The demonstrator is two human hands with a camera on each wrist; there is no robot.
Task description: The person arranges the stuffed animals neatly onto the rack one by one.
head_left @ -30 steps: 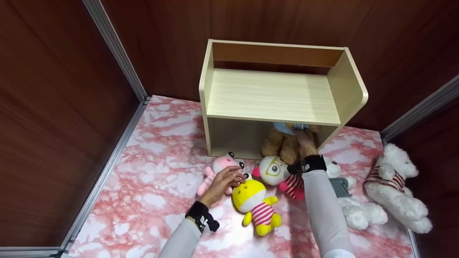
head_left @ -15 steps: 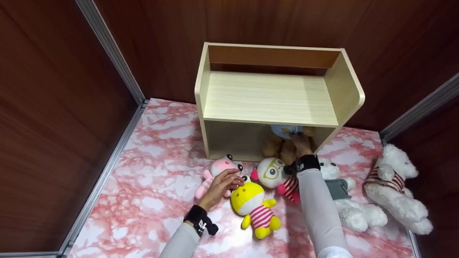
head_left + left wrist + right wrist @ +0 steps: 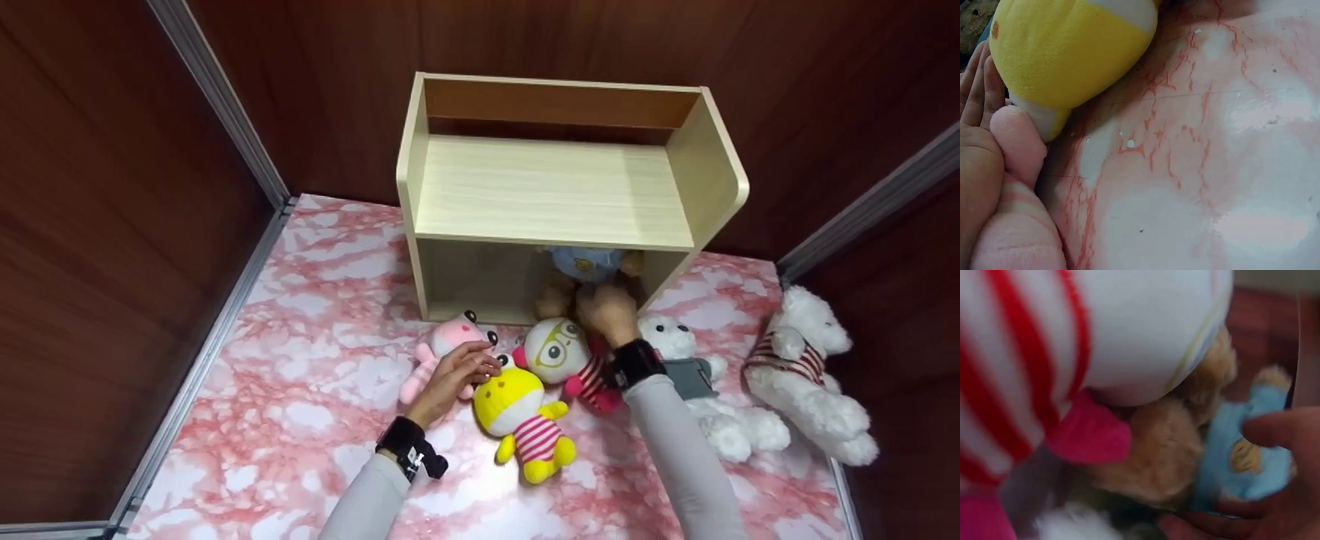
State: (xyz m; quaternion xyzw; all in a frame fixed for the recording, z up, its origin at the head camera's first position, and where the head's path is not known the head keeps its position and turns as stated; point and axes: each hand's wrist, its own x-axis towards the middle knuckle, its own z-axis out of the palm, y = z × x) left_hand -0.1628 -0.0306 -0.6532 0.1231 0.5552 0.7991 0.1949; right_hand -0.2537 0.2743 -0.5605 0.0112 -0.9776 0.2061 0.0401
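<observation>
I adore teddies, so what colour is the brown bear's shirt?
The shirt is light blue, showing best in the right wrist view.

Walled in dark red-brown panels (image 3: 315, 90) with grey metal edging (image 3: 225, 105); floored in glossy pink-and-white marbling (image 3: 292, 360); furnished with a pale two-level shelf unit (image 3: 555, 187).

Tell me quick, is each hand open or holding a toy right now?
Left hand: open, by the yellow toy and pink toy.
Right hand: open, thumb and fingers apart by the brown bear; too blurry to tell if they touch.
</observation>
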